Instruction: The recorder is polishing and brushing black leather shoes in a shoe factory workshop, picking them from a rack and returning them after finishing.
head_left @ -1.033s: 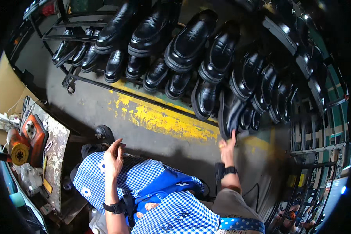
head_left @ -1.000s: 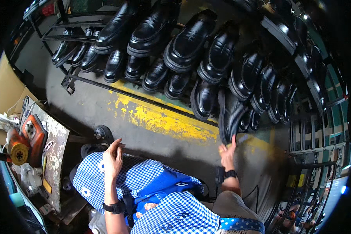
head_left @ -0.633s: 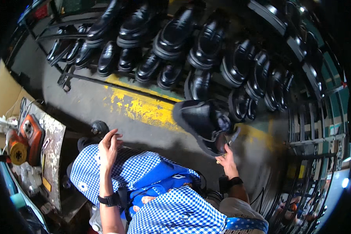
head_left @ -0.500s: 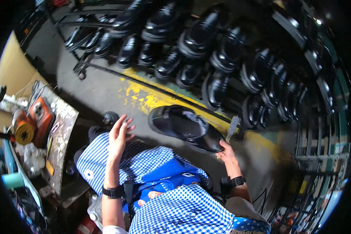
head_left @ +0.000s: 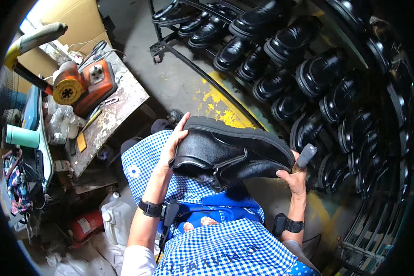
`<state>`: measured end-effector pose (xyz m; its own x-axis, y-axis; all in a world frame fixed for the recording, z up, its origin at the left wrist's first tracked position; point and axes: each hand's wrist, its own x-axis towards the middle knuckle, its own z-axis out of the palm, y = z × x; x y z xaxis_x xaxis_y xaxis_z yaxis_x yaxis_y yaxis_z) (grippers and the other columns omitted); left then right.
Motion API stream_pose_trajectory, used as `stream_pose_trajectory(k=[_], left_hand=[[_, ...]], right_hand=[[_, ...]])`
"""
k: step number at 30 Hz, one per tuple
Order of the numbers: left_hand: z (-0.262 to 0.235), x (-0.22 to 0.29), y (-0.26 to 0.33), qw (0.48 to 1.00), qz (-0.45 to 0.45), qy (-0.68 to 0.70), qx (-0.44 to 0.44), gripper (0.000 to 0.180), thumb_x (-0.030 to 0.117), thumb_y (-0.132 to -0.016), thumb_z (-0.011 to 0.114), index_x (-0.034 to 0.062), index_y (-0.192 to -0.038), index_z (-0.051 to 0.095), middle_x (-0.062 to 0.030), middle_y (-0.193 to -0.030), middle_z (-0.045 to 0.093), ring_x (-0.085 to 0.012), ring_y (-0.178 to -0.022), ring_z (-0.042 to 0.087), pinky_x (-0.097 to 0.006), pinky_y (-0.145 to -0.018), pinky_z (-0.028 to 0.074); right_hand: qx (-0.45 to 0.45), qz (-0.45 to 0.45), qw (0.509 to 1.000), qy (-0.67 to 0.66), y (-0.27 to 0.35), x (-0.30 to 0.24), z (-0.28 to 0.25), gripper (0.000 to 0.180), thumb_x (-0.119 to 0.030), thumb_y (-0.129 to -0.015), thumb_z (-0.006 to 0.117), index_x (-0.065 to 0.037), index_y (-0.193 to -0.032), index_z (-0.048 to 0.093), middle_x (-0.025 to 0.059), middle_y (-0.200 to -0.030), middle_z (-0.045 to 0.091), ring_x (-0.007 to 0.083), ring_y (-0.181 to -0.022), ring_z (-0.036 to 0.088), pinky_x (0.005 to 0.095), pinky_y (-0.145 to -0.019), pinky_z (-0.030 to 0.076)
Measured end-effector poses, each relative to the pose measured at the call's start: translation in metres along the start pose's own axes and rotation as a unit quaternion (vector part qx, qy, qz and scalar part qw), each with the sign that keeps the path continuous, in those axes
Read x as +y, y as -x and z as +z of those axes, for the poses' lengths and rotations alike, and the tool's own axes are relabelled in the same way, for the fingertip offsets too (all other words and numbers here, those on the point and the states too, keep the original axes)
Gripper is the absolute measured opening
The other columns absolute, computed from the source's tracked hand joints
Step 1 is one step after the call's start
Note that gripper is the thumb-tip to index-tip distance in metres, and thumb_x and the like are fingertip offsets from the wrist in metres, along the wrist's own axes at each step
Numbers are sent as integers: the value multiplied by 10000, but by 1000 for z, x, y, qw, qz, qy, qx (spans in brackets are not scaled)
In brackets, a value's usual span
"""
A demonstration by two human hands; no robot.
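A black leather shoe (head_left: 230, 152) lies across my lap on its side, sole edge up. My left hand (head_left: 175, 140) rests flat against its heel end. My right hand (head_left: 293, 174) grips the toe end and also holds a small grey-handled tool (head_left: 306, 155). My lap is covered by a blue checked apron (head_left: 207, 239). Both wrists wear black bands.
A rack (head_left: 340, 92) with several black shoes curves along the right and top. A worn workbench (head_left: 110, 115) at left carries an orange machine (head_left: 85, 83), scissors and small items. A white jug (head_left: 117, 216) and red can (head_left: 85, 224) stand on the floor below it.
My right hand pulled a shoe off the rack and brought it down onto my lap. My left hand rose from my knee and took its heel. The view turned left toward the bench.
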<state>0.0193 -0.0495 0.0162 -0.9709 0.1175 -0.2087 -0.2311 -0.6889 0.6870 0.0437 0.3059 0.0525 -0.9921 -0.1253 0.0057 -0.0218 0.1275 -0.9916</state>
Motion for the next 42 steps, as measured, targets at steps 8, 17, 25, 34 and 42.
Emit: stream_pose_trajectory(k=[8,17,25,34,42], left_hand=[[9,0,6,961,-5,-262,95,442,322,-970,468,55,-1322,485,-10,-1125,544,-85,-942,492,-209,-752,405],[27,-14,1,905,-76,-391,150,415,388,-956,497,14,-1016,666,11,-669,595,-49,-554,505,-200,-496,398],[34,-35,-7,920,-35,-382,79,385,335,-983,461,19,-1112,638,-28,-820,648,-79,-655,571,-217,-561,474],[4,-58,-10,965,-73,-251,30,339,166,-995,415,14,-1291,475,-75,-951,613,-149,-710,646,-293,-665,570],[6,-65,-11,954,-62,-292,17,315,179,-994,434,17,-1255,504,-65,-920,623,-150,-712,647,-274,-661,561]], right_hand=[[30,77,991,-109,13,23,-8,772,-215,-643,793,21,-1299,463,106,-1209,560,155,-985,576,257,-869,460],[115,370,880,-275,46,62,-32,272,-290,-808,706,-122,-979,578,-14,-692,597,53,-349,421,185,-286,250],[192,346,854,-337,78,96,-50,197,-221,-796,673,-103,-933,594,17,-677,615,87,-368,471,191,-279,265],[403,198,786,-425,196,133,-102,336,-436,-883,511,-111,-917,591,34,-687,613,142,-308,288,285,-381,258],[583,178,687,-395,171,142,-97,284,-484,-771,670,-241,-849,545,-56,-683,535,122,-404,292,286,-485,241]])
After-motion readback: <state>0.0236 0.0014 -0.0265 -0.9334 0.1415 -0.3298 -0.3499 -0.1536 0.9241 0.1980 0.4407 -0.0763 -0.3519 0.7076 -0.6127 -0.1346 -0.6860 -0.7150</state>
